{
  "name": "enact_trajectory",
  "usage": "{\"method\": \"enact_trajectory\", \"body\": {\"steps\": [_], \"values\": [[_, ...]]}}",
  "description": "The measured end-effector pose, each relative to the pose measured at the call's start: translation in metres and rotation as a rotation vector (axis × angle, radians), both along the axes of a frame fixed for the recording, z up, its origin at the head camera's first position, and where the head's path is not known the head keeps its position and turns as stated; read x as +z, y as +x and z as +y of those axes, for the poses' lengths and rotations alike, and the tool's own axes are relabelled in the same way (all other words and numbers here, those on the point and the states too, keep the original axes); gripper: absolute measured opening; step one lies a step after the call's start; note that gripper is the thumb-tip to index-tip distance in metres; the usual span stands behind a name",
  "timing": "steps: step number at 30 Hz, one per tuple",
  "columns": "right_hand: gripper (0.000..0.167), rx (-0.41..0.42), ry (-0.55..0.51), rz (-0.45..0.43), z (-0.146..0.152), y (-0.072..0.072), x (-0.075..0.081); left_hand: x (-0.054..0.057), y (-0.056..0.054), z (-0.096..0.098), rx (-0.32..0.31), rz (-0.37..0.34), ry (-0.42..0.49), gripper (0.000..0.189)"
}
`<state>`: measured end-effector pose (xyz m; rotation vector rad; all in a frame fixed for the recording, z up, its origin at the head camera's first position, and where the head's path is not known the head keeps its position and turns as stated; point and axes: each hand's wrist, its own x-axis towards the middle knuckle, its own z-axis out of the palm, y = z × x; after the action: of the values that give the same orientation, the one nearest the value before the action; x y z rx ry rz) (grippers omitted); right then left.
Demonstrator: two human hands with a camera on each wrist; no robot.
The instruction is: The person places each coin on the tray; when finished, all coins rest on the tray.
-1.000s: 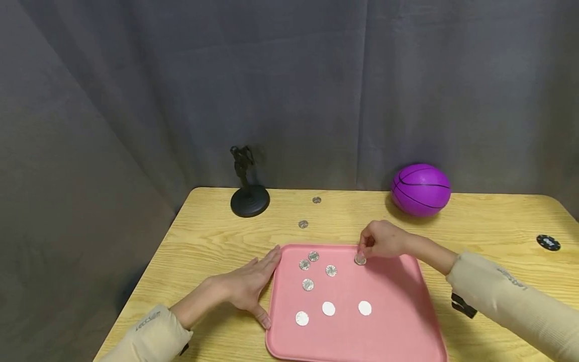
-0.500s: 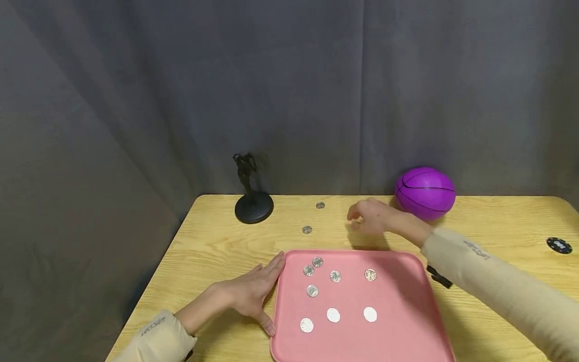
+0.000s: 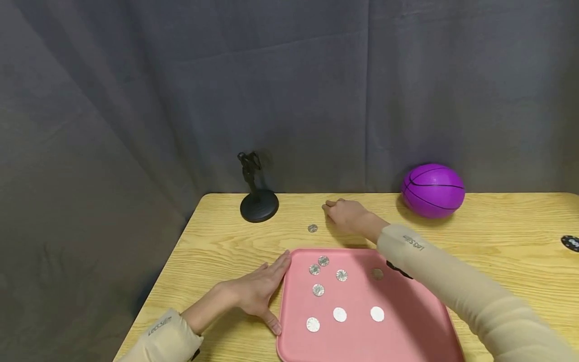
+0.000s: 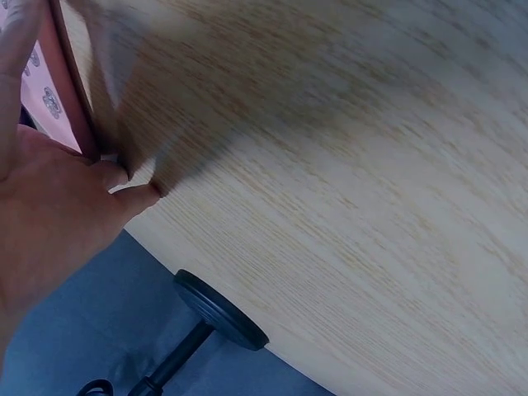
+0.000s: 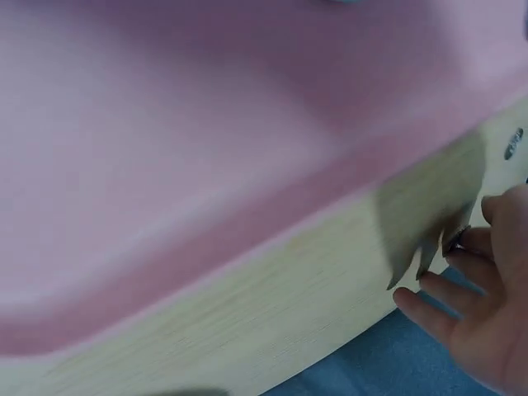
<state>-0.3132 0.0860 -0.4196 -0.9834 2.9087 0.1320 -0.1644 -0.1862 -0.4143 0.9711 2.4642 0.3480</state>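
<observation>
My left hand (image 3: 259,291) lies spread along the left side of the pink tray (image 3: 357,347), fingertips and thumb touching its rim. Several silver coins (image 3: 318,290) lie spread out on the tray, some glaring white. Beyond the tray's far edge, my right hand (image 3: 347,216) reaches low over the wooden table. In the right wrist view its fingertips are right at a dark-looking coin (image 5: 455,239) on the tabletop, thumb standing apart. That coin is hidden by the hand in the head view. Another coin (image 3: 312,228) lies on the table between the tray and the right hand.
A black stand (image 3: 259,205) with a round base is at the table's back left. The purple ball (image 3: 432,191) rests at the back right, by the grey curtain (image 3: 289,100). A black chip (image 3: 571,243) lies near the right edge.
My right hand has left a coin on the tray's far right part, then moved back and left to the farthest coin on the table. The left hand has stayed at the rim.
</observation>
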Motion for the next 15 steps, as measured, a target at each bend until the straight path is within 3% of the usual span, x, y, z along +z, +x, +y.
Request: {"method": "enact_trajectory", "body": {"steps": [4,8,10,15], "values": [[0.017,-0.004,-0.024,0.143,0.013,0.004,-0.001,0.002,0.000,0.000,0.004,-0.001,-0.006,0.144],[0.018,-0.004,-0.103,0.230,0.029,0.001,-0.006,0.003,0.000,-0.001,0.004,-0.012,-0.011,0.144],[0.016,-0.012,-0.151,0.237,0.036,-0.002,-0.009,0.003,0.000,-0.001,0.003,-0.017,-0.012,0.144],[0.008,-0.019,-0.243,0.161,0.047,-0.006,-0.010,0.003,0.001,0.000,-0.007,-0.007,-0.010,0.145]]}}
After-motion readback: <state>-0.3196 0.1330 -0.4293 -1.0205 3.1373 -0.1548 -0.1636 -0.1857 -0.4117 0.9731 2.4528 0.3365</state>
